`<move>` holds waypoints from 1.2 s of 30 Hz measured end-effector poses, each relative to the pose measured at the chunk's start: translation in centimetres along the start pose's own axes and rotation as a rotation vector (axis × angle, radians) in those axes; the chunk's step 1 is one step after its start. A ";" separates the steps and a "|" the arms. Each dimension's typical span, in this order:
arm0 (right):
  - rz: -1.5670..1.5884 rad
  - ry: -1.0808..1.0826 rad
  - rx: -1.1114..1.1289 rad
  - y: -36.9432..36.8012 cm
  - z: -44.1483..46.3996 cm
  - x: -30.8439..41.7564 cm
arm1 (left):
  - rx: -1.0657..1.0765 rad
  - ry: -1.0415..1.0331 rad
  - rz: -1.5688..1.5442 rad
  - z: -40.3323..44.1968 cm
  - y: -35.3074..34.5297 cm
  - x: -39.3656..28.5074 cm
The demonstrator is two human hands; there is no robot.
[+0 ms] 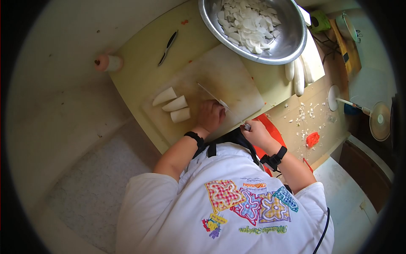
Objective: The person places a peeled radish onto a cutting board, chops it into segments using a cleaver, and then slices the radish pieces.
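Observation:
My right hand point(256, 133) is wrapped around the handle of a kitchen knife point(207, 91), whose blade points away to the left over the cutting board point(237, 76). Beside the blade, my left hand point(210, 116) presses down with curled fingers on a white radish piece, mostly hidden under them. A thin white slice point(223, 103) shows against the blade. To the left of that hand lie three peeled radish chunks point(175, 103). Beyond the board stands a large metal bowl point(292, 48) holding many white radish slices point(247, 25).
A peeler point(168, 47) lies on the table point(139, 63) behind the board. Whole peeled radishes point(299, 76) rest at the right edge. A pink-capped bottle point(111, 62) is at the far left corner. A fan point(379, 120), white scraps and a red bag point(312, 139) are to the right.

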State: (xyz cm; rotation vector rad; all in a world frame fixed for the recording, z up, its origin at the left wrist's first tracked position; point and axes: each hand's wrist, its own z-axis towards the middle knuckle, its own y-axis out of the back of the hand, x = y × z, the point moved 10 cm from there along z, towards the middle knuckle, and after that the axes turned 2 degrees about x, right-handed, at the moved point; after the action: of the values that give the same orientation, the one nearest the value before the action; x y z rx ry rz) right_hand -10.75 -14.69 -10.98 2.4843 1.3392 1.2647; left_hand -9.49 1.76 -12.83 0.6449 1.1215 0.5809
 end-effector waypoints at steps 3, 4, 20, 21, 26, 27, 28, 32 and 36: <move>-0.001 -0.013 0.011 0.3 0.3 0.3 | -0.001 -0.008 -0.003 0.0 0.0 0.0; 0.016 -0.031 0.031 0.2 0.4 0.3 | -0.001 -0.013 -0.016 0.0 0.0 0.0; -0.132 -0.085 -0.045 0.4 1.3 0.7 | 0.011 -0.002 -0.046 -0.2 -0.4 0.3; -0.120 -0.099 -0.043 0.5 1.2 0.9 | 0.010 0.004 -0.031 -0.2 -0.4 0.3; -0.103 -0.071 -0.035 0.2 1.8 -0.7 | -0.019 0.004 -0.014 -0.4 -0.2 0.1; -0.104 -0.109 -0.018 0.5 1.8 -0.8 | 0.000 0.007 -0.016 -0.4 -0.6 0.3; -0.107 -0.147 -0.001 0.4 1.8 -1.0 | 0.018 0.011 -0.018 -0.5 -1.0 0.5; -0.123 -0.121 -0.075 -0.1 1.2 -0.5 | -0.040 0.000 -0.006 -1.0 -1.0 0.7; -0.112 -0.009 -0.231 0.5 1.1 -0.4 | -0.017 0.002 -0.007 -0.9 -1.5 0.7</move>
State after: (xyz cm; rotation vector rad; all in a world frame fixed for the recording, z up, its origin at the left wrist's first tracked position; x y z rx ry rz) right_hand -9.83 -14.95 -11.74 2.2269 1.2322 1.2994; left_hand -10.00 1.42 -14.62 0.6255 1.1191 0.5847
